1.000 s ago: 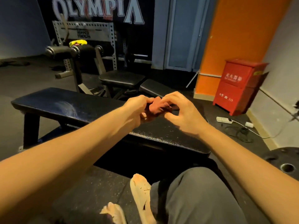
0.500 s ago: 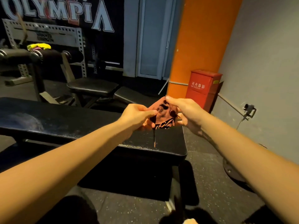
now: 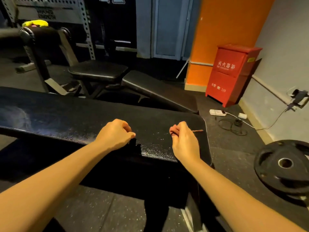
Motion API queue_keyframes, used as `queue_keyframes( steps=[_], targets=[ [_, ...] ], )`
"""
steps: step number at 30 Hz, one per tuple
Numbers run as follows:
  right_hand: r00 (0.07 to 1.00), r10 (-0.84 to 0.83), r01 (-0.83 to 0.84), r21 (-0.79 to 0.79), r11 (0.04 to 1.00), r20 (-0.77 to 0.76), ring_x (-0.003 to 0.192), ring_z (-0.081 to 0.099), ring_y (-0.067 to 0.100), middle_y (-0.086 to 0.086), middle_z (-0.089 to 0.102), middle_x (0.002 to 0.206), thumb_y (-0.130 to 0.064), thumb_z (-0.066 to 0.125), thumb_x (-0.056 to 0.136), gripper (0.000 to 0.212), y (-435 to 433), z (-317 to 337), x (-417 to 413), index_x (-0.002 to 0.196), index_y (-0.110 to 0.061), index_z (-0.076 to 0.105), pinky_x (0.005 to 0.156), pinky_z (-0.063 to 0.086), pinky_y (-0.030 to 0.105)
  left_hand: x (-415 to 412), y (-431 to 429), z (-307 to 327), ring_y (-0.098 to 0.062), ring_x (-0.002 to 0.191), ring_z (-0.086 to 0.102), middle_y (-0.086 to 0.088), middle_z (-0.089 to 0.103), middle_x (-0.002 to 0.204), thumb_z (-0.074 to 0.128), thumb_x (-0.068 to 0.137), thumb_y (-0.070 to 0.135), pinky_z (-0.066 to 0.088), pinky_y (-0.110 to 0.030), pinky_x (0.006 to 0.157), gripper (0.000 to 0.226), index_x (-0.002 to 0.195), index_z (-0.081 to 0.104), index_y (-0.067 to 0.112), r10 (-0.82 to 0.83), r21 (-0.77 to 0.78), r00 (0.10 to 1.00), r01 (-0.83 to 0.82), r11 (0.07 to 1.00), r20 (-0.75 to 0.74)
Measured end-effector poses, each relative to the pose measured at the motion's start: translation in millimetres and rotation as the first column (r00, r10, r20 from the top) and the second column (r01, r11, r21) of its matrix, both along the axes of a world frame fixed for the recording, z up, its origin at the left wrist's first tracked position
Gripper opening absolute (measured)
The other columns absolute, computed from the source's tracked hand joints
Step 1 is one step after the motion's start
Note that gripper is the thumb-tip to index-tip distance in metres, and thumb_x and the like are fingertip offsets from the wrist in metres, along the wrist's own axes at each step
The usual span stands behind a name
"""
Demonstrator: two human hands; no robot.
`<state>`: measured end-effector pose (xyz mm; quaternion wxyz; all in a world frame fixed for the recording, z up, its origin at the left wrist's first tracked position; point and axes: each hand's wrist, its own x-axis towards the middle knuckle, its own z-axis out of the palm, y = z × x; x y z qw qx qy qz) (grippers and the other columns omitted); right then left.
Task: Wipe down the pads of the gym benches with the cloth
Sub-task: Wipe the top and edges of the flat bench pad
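The right hand (image 3: 183,141) is gripping the reddish cloth (image 3: 173,130) in curled fingers above the near end of the black bench pad (image 3: 83,118). Only a small bunch is showing, with a loose thread (image 3: 198,130) sticking out to the right. The left hand (image 3: 117,134) is hovering at the pad's front edge, fingers curled tight; whether it is holding anything cannot be told.

The left hand (image 3: 115,134) and right hand (image 3: 184,141) hovered apart over a black textured bench pad (image 3: 83,118), the right pinching a reddish cloth (image 3: 173,129).
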<state>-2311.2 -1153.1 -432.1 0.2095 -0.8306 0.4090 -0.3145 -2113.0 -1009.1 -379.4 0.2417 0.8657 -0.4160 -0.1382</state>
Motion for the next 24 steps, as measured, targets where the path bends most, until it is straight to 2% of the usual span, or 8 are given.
queue_keyframes(
  steps=[2,4,6,12,15,19,22,24],
  targets=[
    [0.955,0.296,-0.296,0.018,0.955,-0.003,0.129,0.052,0.022,-0.004,0.06,0.133,-0.004,0.057,0.093,0.029,26,-12,23,0.119,-0.016,0.051,0.093,0.047,0.035,10,-6,0,-0.013,0.083,0.068,0.005,0.073,0.081,0.074,0.091,0.04,0.057,-0.034,0.079,0.016,0.094,0.075,0.025,0.043,-0.016,0.999,-0.043,0.999,-0.02],
    [0.782,0.592,-0.602,0.012,0.799,-0.195,0.144,0.04,0.024,0.004,0.049,0.151,0.002,0.056,0.088,0.057,46,-17,29,0.141,-0.016,0.046,0.111,0.042,0.04,17,-8,0,-0.014,0.079,0.068,0.005,0.072,0.077,0.075,0.09,0.041,0.055,-0.033,0.074,0.015,0.089,0.074,0.026,0.08,-0.013,0.996,-0.08,0.997,-0.042],
    [0.689,0.665,-0.71,-0.084,0.699,-0.29,0.148,0.036,0.021,0.008,0.045,0.156,0.008,0.054,0.082,0.073,38,-18,19,0.151,-0.011,0.041,0.118,0.037,0.036,25,-10,-3,-0.013,0.077,0.067,0.005,0.071,0.076,0.075,0.09,0.042,0.05,-0.03,0.067,0.016,0.086,0.073,0.027,0.082,-0.007,0.995,-0.082,0.997,-0.053],
    [0.991,0.104,-0.113,-0.119,0.986,-0.086,0.109,0.056,0.028,0.0,0.062,0.11,0.012,0.053,0.085,0.03,-17,-8,1,0.099,-0.015,0.053,0.088,0.049,0.042,38,-16,-8,-0.01,0.082,0.066,0.007,0.071,0.08,0.074,0.091,0.043,0.05,-0.027,0.068,0.018,0.081,0.07,0.027,0.003,0.012,0.996,-0.002,1.0,-0.09],
    [0.915,0.403,-0.404,-0.073,0.912,-0.023,0.101,0.051,0.022,-0.004,0.054,0.102,0.012,0.046,0.075,0.039,22,-8,37,0.091,-0.024,0.047,0.095,0.046,0.047,45,-13,-6,-0.011,0.084,0.067,0.007,0.072,0.081,0.076,0.089,0.042,0.049,-0.026,0.067,0.017,0.085,0.072,0.026,0.022,0.011,0.996,-0.021,1.0,-0.088],
    [0.632,0.73,-0.774,-0.173,0.609,-0.261,0.145,0.033,0.007,-0.009,0.048,0.137,0.01,0.046,0.08,0.049,41,-19,36,0.12,-0.018,0.052,0.116,0.034,0.024,60,8,-4,-0.012,0.098,0.067,0.008,0.072,0.108,0.084,0.078,0.048,0.053,-0.029,0.084,0.046,0.117,0.07,0.027,-0.028,0.171,0.999,0.034,0.985,-0.035],
    [0.843,0.472,-0.523,-0.187,0.832,-0.257,0.124,0.053,0.024,-0.004,0.055,0.123,0.007,0.046,0.084,0.035,-6,-10,25,0.111,-0.015,0.05,0.094,0.047,0.033,67,27,-10,-0.019,0.124,0.053,0.004,0.054,0.134,0.088,0.063,0.064,0.048,-0.038,0.105,0.098,0.147,0.048,0.03,-0.117,0.311,0.993,0.105,0.945,0.021],
    [0.95,0.233,-0.264,-0.141,0.954,-0.206,0.103,0.055,0.028,-0.006,0.053,0.098,0.008,0.052,0.087,0.028,-25,-5,43,0.097,-0.016,0.042,0.074,0.036,0.033,65,31,-15,-0.022,0.13,0.046,0.003,0.048,0.138,0.087,0.058,0.07,0.046,-0.043,0.108,0.115,0.154,0.036,0.031,-0.135,0.365,0.988,0.097,0.926,0.079]
  ],
)
